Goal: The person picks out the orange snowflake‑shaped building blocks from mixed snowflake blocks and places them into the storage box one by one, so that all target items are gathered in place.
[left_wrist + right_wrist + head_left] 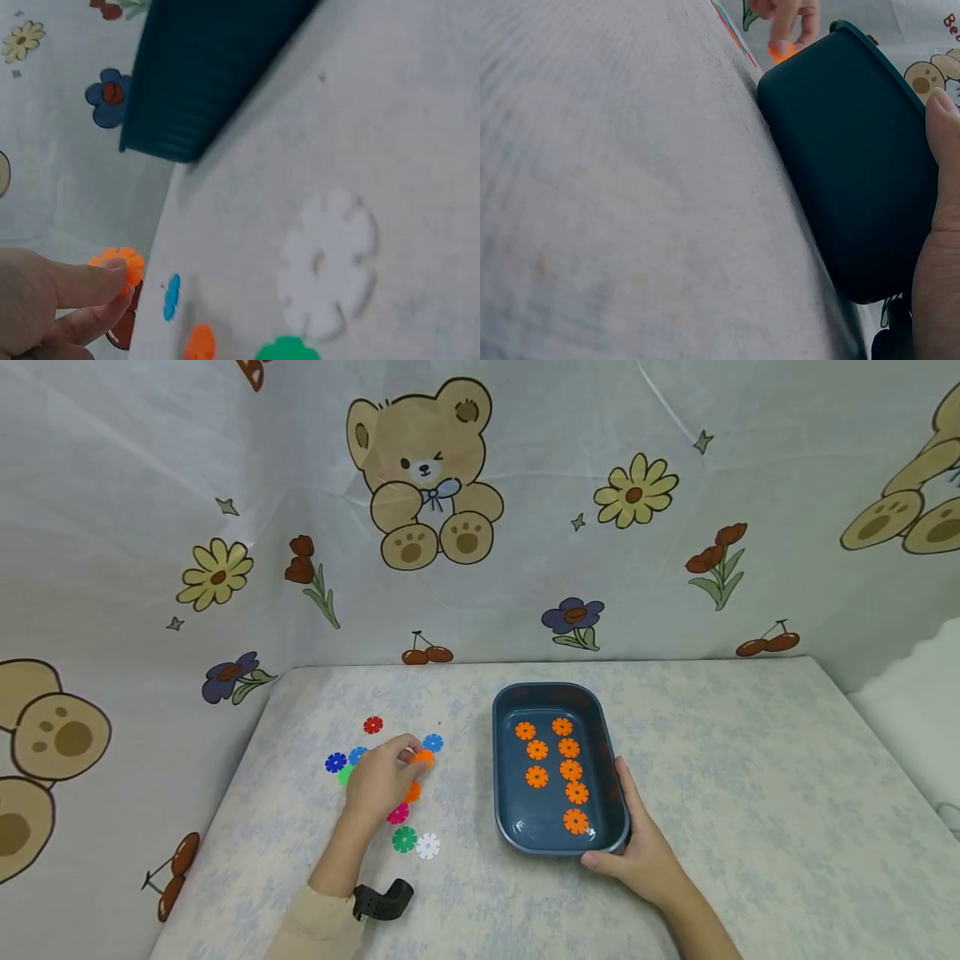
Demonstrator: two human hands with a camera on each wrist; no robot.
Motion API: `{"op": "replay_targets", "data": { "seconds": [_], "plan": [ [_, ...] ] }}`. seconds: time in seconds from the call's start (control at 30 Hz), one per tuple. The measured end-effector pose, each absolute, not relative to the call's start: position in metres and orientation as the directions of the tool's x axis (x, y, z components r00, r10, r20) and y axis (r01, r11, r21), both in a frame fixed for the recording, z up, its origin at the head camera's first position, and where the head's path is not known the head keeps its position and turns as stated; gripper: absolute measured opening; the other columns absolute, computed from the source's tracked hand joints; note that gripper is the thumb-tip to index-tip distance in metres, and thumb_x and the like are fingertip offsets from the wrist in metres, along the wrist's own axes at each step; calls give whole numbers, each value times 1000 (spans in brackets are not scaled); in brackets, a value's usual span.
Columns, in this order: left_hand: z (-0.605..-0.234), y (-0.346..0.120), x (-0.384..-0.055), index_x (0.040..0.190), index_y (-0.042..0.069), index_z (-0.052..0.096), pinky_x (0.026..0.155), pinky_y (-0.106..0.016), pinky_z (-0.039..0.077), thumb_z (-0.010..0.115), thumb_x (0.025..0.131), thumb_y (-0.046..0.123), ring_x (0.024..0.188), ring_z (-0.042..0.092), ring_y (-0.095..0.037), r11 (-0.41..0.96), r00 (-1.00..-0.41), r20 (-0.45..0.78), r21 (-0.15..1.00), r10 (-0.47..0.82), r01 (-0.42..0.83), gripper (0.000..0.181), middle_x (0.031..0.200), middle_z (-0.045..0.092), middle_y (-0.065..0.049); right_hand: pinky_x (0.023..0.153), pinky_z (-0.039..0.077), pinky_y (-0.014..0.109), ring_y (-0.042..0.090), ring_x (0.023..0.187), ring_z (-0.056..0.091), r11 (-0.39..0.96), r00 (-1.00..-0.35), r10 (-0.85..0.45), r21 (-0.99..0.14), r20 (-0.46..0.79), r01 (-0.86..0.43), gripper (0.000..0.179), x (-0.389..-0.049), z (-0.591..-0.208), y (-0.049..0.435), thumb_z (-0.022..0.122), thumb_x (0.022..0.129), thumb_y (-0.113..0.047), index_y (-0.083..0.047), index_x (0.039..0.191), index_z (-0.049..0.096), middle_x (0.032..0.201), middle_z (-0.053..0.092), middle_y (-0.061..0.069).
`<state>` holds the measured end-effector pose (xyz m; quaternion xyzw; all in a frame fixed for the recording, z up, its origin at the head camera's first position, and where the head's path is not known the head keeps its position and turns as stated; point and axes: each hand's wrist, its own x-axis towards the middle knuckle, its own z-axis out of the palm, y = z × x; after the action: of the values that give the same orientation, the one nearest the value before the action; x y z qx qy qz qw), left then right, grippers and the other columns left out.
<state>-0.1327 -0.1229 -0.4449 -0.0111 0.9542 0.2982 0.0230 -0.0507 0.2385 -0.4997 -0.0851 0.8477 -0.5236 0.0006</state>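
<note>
My left hand pinches an orange snowflake disc between thumb and fingertips, over a loose group of discs on the table. Around it lie a red disc, a light blue disc, a dark blue disc, a pink disc and another orange disc. Part of the group is hidden under the hand. My right hand grips the near right corner of a dark blue rectangular box, thumb at the near rim and fingers along the side. Several orange discs lie flat inside it.
Closer to me lie a green disc and a white disc. A black strap is on my left wrist. Behind the patterned table hangs a cloth printed with bears and flowers.
</note>
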Motion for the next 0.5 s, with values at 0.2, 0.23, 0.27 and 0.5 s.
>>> {"op": "replay_targets", "data": {
  "seconds": [0.2, 0.23, 0.27, 0.5],
  "plan": [
    [-421, -101, -122, 106, 28, 69, 59, -30, 50, 77, 87, 26, 72, 62, -19, 668, -989, -135, 742, 55, -64, 21, 95, 72, -2, 102, 15, -1, -8, 146, 11, 432, -986, -144, -890, 89, -143, 134, -51, -500, 239, 91, 67, -16, -36, 159, -4, 169, 3, 5],
    [-418, -96, -120, 106, 29, 69, 60, -30, 49, 77, 87, 27, 74, 62, -19, 654, -987, -145, 754, 75, -60, 21, 93, 72, -1, 102, 15, -1, -7, 147, 11, 432, -986, -144, -891, 87, -142, 134, -51, -500, 239, 91, 67, -16, -36, 159, -4, 169, 3, 5],
    [-415, -91, -119, 106, 29, 69, 61, -31, 49, 77, 87, 27, 76, 61, -19, 644, -984, -153, 763, 96, -56, 20, 91, 71, 0, 102, 15, -1, -6, 147, 11, 431, -986, -144, -891, 86, -141, 134, -51, -500, 239, 91, 67, -16, -36, 159, -4, 169, 3, 5],
    [-404, -58, -110, 107, 29, 72, 61, -31, 49, 74, 90, 27, 78, 61, -15, 621, -957, -144, 782, 253, 46, 18, 88, 71, 6, 102, 15, -1, -4, 148, 11, 432, -985, -146, -890, 90, -146, 134, -51, -501, 239, 91, 67, -16, -36, 159, -4, 169, 3, 3]
  ]
}}
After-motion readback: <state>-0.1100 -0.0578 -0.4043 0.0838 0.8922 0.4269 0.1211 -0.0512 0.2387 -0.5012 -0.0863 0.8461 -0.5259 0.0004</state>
